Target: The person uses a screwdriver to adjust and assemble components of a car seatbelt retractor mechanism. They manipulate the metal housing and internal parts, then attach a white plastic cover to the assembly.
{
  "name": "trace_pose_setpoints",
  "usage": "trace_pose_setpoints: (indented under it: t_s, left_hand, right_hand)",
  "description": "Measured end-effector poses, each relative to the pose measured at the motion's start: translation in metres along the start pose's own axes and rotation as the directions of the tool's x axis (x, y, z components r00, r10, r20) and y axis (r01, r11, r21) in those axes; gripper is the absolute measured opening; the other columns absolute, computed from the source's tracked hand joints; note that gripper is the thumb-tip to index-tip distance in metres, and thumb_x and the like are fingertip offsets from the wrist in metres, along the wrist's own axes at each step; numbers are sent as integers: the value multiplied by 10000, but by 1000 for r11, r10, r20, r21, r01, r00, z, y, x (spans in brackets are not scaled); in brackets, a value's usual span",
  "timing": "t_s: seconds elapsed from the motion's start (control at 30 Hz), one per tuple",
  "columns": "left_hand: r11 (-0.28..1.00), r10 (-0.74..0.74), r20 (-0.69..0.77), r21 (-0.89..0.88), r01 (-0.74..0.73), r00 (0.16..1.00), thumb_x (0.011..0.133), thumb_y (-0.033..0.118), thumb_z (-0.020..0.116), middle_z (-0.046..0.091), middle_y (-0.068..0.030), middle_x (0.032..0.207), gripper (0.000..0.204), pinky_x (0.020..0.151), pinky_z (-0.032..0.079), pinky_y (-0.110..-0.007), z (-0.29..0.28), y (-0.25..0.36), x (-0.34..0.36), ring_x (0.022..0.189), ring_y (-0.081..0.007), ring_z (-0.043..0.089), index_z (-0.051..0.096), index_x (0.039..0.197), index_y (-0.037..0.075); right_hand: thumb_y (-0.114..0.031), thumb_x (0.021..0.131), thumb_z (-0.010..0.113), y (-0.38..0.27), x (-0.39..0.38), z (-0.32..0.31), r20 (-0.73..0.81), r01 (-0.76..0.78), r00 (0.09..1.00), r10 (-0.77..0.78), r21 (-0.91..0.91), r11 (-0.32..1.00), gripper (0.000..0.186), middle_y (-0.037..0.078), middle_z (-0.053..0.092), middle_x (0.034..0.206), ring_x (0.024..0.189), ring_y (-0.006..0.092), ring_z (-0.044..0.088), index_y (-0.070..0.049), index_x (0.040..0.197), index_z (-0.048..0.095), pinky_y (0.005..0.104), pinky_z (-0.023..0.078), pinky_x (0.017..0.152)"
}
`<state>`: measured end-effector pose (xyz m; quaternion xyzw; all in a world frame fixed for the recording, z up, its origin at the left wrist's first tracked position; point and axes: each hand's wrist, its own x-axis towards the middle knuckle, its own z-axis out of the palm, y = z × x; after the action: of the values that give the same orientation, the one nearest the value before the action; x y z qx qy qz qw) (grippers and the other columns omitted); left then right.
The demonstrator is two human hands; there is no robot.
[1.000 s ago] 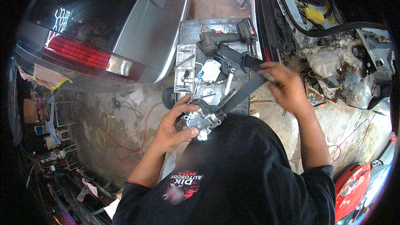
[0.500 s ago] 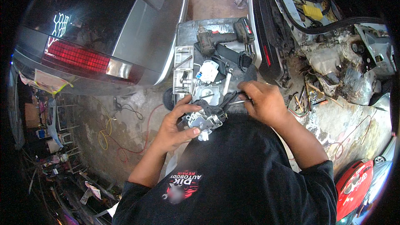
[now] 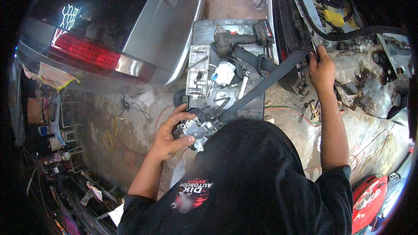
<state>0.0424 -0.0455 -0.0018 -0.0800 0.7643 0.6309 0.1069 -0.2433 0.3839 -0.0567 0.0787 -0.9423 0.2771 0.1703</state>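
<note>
The left hand point(image 3: 167, 137) is clenching a metal and black plastic seat-belt retractor point(image 3: 201, 124) just left of the frame's centre, thumb pressing on its lower edge and fingers curling over its top, close against the person's chest. The right hand point(image 3: 321, 67), reaching to the upper right of the frame, is closing on the far end of the grey belt webbing point(image 3: 265, 85) where it is meeting the edge of the stripped car body point(image 3: 370, 78); whether the fingers are also pinching a small tool there cannot be told.

The webbing is running taut in a straight diagonal from the retractor up to that hand, so the two hands are sharing one long thing. Judging by its look, the retractor is going to feel dense and rigid, with sharp stamped edges and a greasy surface, so the safest hold is around its frame sides, not on its small levers. The strap is soft, light and floppy once slack, and is best gripped flat across its width near an end.

Beyond the retractor, at the frame's middle top, a dark work table point(image 3: 198, 30) is carrying a white parts tray point(image 3: 198, 69), a cordless drill point(image 3: 244, 39) and small fittings. Farther off, in the upper left, a silver car's rear point(image 3: 165, 30) with a red tail lamp point(image 3: 85, 52) is standing.
</note>
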Motion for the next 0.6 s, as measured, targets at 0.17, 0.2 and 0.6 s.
trace_pose_setpoints:
  t_s: [0.17, 0.2, 0.6]
  left_hand:
    - [1000, -15, 2, -16, 15, 1000, 796, 201, 922, 469, -268, 1631, 636, 1272, 278, -441, 5, 4, 1, 1599, -339, 352, 707, 1384, 84]
    - [1000, -12, 5, -12, 12, 1000, 797, 204, 922, 473, -263, 1628, 644, 1275, 276, -446, 6, 2, 2, 1599, -339, 351, 703, 1390, 83]
    - [998, 25, -12, -50, -26, 1000, 817, 222, 925, 461, -230, 1639, 736, 1293, 243, -441, 14, 2, 10, 1600, -325, 344, 612, 1470, 91]
  right_hand:
    - [-146, 999, 686, -8, -7, 10, 44, 33, 998, -33, 6, 999, 152, 271, 676, 889, 888, 536, 664, -38, 995, 579, 590, 515, 751]
    - [-144, 996, 689, -10, -8, 10, 42, 51, 998, -52, 17, 999, 152, 271, 677, 897, 896, 535, 663, -39, 995, 579, 589, 514, 755]
    - [-112, 973, 721, -38, -25, 2, 124, 130, 982, -145, 122, 984, 140, 215, 695, 958, 920, 487, 683, -45, 1008, 603, 543, 542, 773]
